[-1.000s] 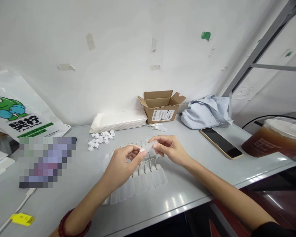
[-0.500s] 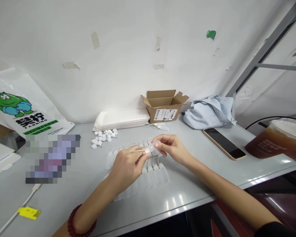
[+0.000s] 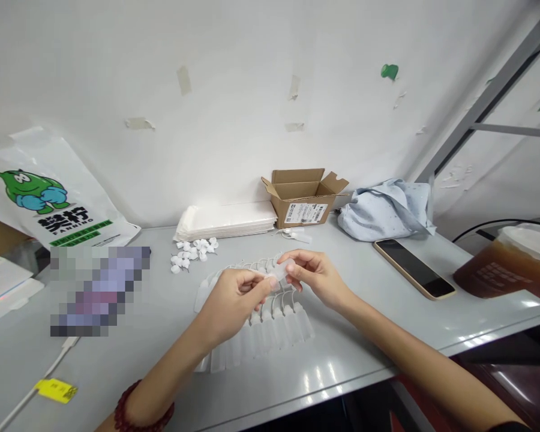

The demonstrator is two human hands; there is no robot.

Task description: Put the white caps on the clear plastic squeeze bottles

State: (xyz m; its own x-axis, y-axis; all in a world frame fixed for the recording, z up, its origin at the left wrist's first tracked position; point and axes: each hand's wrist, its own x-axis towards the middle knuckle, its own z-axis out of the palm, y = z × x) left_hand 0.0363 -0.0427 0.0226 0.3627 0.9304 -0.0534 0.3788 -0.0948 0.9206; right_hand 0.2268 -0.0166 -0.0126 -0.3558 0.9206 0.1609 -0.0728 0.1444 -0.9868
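Both hands hold one small translucent plastic bottle [image 3: 282,271] between them, tilted, above the table. My left hand [image 3: 236,300] pinches its left end, where the neck is; the fingertips hide that part. My right hand [image 3: 315,276] grips the other end between thumb and fingers. Beneath and in front of my hands lie rows of similar bottles [image 3: 270,333] with thin white loops at their tops. Part of the far row is covered by my left hand. A pile of small white caps [image 3: 193,253] rests farther back on the left.
An open cardboard box [image 3: 303,201] and a stack of white packets [image 3: 229,219] stand by the wall. To the right are a blue cloth bag [image 3: 384,210], a phone [image 3: 414,269] and a drink cup [image 3: 504,267]. A printed bag [image 3: 85,198] and a cable [image 3: 56,363] are left.
My left hand's fingers have shifted at the bottle's neck, and the thin white strand seen beside them is now hidden. My right hand keeps its grip. The whole view has shifted slightly.
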